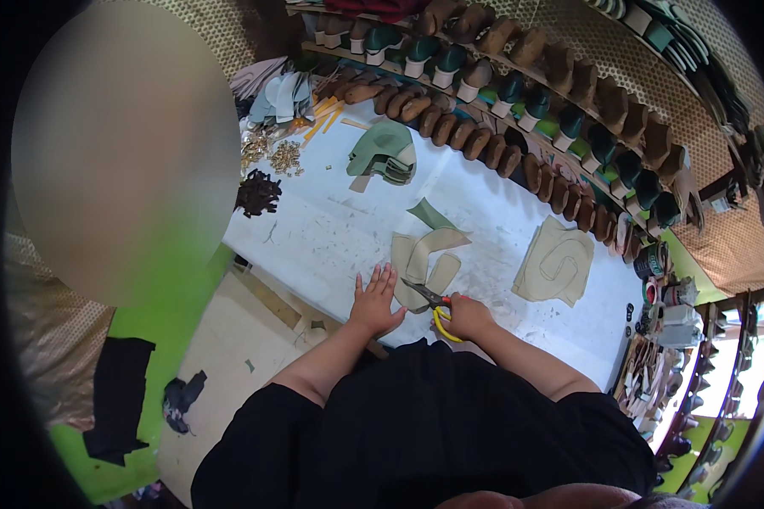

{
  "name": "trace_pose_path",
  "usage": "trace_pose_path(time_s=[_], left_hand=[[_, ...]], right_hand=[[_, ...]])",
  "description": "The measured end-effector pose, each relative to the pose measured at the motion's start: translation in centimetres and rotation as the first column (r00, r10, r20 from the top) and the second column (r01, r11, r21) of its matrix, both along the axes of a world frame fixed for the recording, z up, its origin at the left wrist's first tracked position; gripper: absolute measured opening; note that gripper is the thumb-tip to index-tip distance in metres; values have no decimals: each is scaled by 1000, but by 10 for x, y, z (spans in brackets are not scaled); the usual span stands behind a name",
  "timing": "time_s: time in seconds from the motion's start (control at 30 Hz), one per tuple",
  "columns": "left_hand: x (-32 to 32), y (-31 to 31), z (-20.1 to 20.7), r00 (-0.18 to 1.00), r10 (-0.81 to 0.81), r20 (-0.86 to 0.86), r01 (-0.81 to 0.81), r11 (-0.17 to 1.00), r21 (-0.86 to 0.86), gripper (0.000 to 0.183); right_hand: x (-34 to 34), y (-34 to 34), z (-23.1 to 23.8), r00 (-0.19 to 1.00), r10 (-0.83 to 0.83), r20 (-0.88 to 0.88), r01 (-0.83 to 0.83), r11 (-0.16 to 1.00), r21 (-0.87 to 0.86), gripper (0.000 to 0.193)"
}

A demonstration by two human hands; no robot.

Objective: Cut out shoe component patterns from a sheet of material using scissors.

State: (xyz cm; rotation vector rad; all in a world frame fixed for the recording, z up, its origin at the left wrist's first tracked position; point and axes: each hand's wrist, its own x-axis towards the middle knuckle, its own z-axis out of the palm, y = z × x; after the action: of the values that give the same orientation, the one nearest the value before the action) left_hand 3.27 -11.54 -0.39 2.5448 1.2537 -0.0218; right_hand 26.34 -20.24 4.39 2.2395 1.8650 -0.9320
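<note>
My right hand (465, 317) grips a pair of scissors (441, 321) with yellow-and-red handles, near the front edge of the white table. Their dark blades point left and away, over cut beige pieces (410, 248) of sheet material. My left hand (377, 299) lies flat with its fingers apart, beside the left edge of these pieces and close to the scissor tips. A curved beige strip (437, 243) and a green piece (430, 214) lie just beyond. Whether the blades are closed on any material cannot be made out.
A stack of beige sheets (555, 261) lies to the right, stacked green pieces (384, 153) farther back. Dark scraps (259, 192) and small gold-coloured parts (286, 158) sit at the far left. Rows of brown shoe lasts (463, 134) line the back. A large blurred patch covers the upper left.
</note>
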Motion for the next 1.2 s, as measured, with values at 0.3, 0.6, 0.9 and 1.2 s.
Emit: trace_pose_path(time_s=[0.3, 0.6, 0.9, 1.2], left_hand=[[2, 1, 4, 999, 45, -22, -46, 999, -19, 95], [3, 2, 2, 998, 30, -50, -32, 999, -29, 93], [4, 3, 2, 998, 36, -57, -38, 998, -40, 94], [3, 4, 4, 998, 32, -63, -35, 998, -57, 93]], right_hand=[[8, 7, 9, 998, 31, -48, -36, 995, -96, 75], [16, 13, 2, 995, 78, -60, -86, 984, -156, 71], [14, 12, 5, 997, 72, -33, -76, 990, -116, 61], [9, 6, -3, 999, 44, 4, -43, 996, -73, 55]])
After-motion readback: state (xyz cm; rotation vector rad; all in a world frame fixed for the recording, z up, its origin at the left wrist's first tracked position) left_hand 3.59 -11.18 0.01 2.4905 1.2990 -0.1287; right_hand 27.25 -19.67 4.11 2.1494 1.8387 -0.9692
